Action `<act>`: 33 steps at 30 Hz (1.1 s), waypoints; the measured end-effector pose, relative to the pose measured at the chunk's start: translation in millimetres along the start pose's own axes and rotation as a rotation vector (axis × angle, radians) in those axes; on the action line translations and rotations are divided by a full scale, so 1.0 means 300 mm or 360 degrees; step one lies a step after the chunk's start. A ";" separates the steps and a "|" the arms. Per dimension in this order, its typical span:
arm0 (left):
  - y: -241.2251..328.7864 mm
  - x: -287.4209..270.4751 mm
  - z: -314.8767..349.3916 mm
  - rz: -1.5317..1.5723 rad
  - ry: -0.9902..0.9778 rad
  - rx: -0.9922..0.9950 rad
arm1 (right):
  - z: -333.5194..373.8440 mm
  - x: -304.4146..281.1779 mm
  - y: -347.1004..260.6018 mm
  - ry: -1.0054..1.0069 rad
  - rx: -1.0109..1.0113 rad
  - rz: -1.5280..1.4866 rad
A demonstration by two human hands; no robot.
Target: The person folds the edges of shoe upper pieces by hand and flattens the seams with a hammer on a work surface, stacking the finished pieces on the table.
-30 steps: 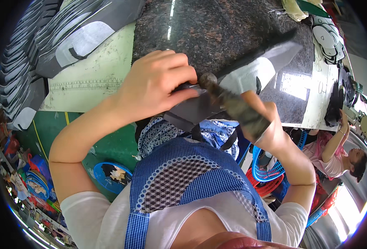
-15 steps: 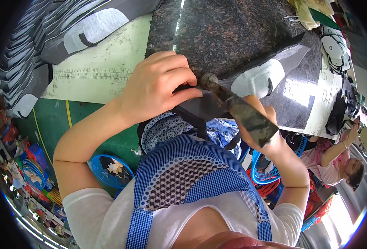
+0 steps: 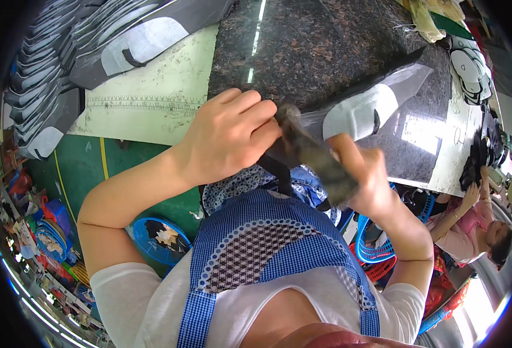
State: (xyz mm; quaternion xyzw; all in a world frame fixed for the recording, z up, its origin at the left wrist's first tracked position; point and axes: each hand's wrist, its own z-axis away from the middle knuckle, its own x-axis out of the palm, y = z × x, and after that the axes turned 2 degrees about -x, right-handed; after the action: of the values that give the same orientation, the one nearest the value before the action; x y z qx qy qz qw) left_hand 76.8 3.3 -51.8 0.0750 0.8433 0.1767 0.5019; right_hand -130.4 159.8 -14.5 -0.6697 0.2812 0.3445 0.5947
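A dark grey sheet piece with a whitish rounded patch (image 3: 354,113) lies across the polished stone slab (image 3: 302,52). My left hand (image 3: 227,133) is closed on its near left edge, thumb and fingers pinching, so the held bit is mostly hidden. In my right hand (image 3: 366,168) is a hammer (image 3: 316,153), worn and blurred by motion. Its round face is right beside my left fingertips, at the piece's edge; I cannot tell whether it touches. A black strap (image 3: 279,171) hangs below, in front of my blue checked apron.
Many similar grey pieces (image 3: 41,87) are stacked at the far left, beside a white board with a ruler scale (image 3: 146,104). White cut parts (image 3: 467,66) lie at the far right. Blue baskets (image 3: 160,240) stand below the table. Another person (image 3: 470,232) works at the right.
My left fingers have curled in more, and the thumb is tucked from sight. The hammer has shifted slightly left and now blurs. The other person's hands have moved lower.
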 end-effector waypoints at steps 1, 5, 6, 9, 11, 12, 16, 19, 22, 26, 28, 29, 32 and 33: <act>0.001 -0.013 -0.013 -0.0005 0.0001 0.0034 | -0.002 -0.005 -0.004 -0.0034 -0.0009 -0.0045; 0.021 -0.044 -0.101 0.0016 -0.0258 -0.0258 | 0.075 -0.045 0.073 0.0953 0.0783 -0.0908; 0.067 -0.017 -0.164 0.0018 -0.0125 -0.0287 | 0.059 -0.066 0.113 0.1222 0.0776 -0.1048; 0.134 0.141 -0.290 0.0088 -0.0132 -0.0099 | 0.066 -0.119 0.246 0.1661 0.0824 -0.1199; 0.112 0.169 -0.321 0.0228 -0.0272 0.0026 | 0.121 -0.098 0.316 0.1769 0.0895 -0.1234; 0.080 0.120 -0.366 0.0656 -0.0355 -0.0067 | 0.136 -0.100 0.325 0.1747 0.0865 -0.1258; -0.060 -0.308 -0.681 0.0961 0.0163 -0.0547 | 0.181 -0.104 0.303 0.1830 0.0875 -0.1273; -0.275 -0.462 -0.898 -0.0814 0.1139 0.0456 | 0.164 -0.109 0.302 0.1738 0.0797 -0.1332; -0.582 -0.316 -0.910 -0.0587 0.0086 0.0266 | 0.144 -0.111 0.301 0.1655 0.0741 -0.1376; -0.448 -0.188 -0.740 -0.0441 0.0444 0.0169 | 0.149 -0.100 0.320 0.1711 0.0825 -0.1339; -0.390 -0.236 -0.552 -0.0343 0.0548 0.0001 | 0.151 -0.095 0.304 0.1734 0.0888 -0.1310; -0.377 -0.263 -0.450 -0.0396 0.0569 -0.0114 | 0.153 -0.092 0.315 0.1711 0.0904 -0.1280; -0.343 -0.301 -0.097 -0.1029 0.0491 -0.0670 | 0.162 -0.098 0.312 0.1719 0.0904 -0.1175; -0.338 -0.298 0.001 -0.1203 0.0269 -0.0789 | 0.167 -0.097 0.313 0.1742 0.0917 -0.1135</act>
State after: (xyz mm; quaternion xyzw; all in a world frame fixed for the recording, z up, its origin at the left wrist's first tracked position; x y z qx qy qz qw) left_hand 125.5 -117.8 -16.6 -0.3750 0.7817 0.1832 0.4635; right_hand -228.2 195.8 -50.8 -0.6139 0.3831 -0.3446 0.5980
